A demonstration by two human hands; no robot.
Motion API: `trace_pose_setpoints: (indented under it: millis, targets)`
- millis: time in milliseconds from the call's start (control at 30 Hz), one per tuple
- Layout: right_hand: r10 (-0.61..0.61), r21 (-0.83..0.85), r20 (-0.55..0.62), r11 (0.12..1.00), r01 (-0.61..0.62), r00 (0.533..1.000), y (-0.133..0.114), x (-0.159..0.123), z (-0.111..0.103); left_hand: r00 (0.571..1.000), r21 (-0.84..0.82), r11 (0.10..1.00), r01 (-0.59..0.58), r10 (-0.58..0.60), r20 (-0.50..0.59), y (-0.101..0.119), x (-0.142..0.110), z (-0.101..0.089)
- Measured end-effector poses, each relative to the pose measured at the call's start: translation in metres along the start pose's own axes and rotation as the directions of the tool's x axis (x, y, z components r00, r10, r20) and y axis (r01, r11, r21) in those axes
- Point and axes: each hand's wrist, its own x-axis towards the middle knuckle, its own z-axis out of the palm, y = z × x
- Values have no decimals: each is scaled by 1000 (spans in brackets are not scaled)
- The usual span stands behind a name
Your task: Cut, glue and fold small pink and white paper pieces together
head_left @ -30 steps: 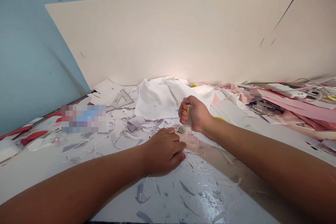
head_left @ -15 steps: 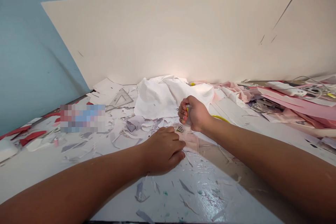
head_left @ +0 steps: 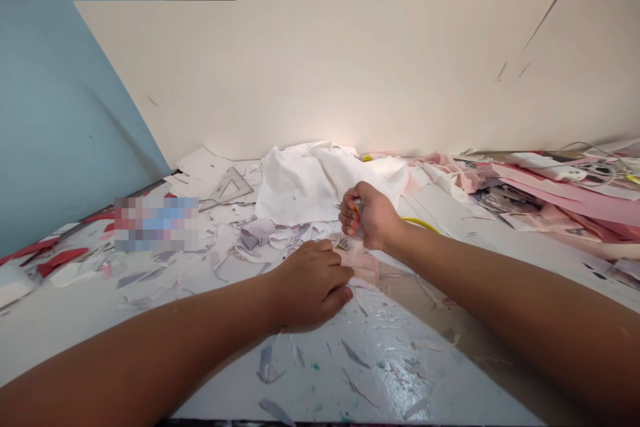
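The left hand (head_left: 310,287) is being kept flat, fingers together, on a pale pink piece of material (head_left: 364,268) mid-bench (head_left: 385,373) — a small yellow-edged tool (head_left: 357,209) is being gripped in the fist of the right hand (head_left: 373,215) just above it. A crumpled white cloth (head_left: 320,183) is being carried near the far edge, with pink sheets (head_left: 565,193) being piled toward the far right corner.

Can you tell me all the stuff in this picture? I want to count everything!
cloth: one, white, crumpled at the back of the table
set square: one, see-through, left of the cloth
paper scraps: many, white and grey, scattered on the table
red scraps: several, red, near the left edge
paper sheets: a pile, pink, back right
pink piece: one, pale pink, beside the left hand
board: one, cream, behind the table
wall: one, blue, far left
left hand: one, resting on the table
right hand: one, fist around a yellow-edged object
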Motion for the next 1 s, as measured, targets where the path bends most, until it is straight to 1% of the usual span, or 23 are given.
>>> trace_pose_setpoints:
  millis: [333, 467, 633, 700, 800, 833, 900, 1000]
  targets:
    - [-3, -6, 6, 1000, 3, 1000, 0, 2, -3, 1000, 0, 1000, -7, 7, -5, -1, -2, 0]
    - [-12, -4, 30, 1000, 12, 999, -2, 3, -5, 1000, 4, 1000, -6, 6, -5, 0, -1, -1]
    - [-9, 8, 96, 1000, 8, 995, -13, 5, -8, 1000, 15, 1000, 2, -2, -1, 0, -1, 0]
    - [9, 4, 166, 1000, -10, 986, -19, 6, -9, 1000, 22, 1000, -5, 5, -4, 0, -1, 0]
    - [29, -27, 293, 999, -22, 956, -26, 5, -12, 1000, 25, 1000, -16, 17, -10, 0, 0, 0]
    - [29, -46, 309, 999, -15, 951, -27, 4, -13, 1000, 25, 1000, -17, 17, -9, 0, 0, 0]
    - [10, -73, 301, 997, 12, 954, -26, 4, -15, 1000, 23, 1000, -14, 14, -5, -1, 0, 1]
    - [-15, -46, 292, 999, 29, 956, -20, 5, -17, 1000, 10, 1000, -10, 10, -5, -1, 0, 1]
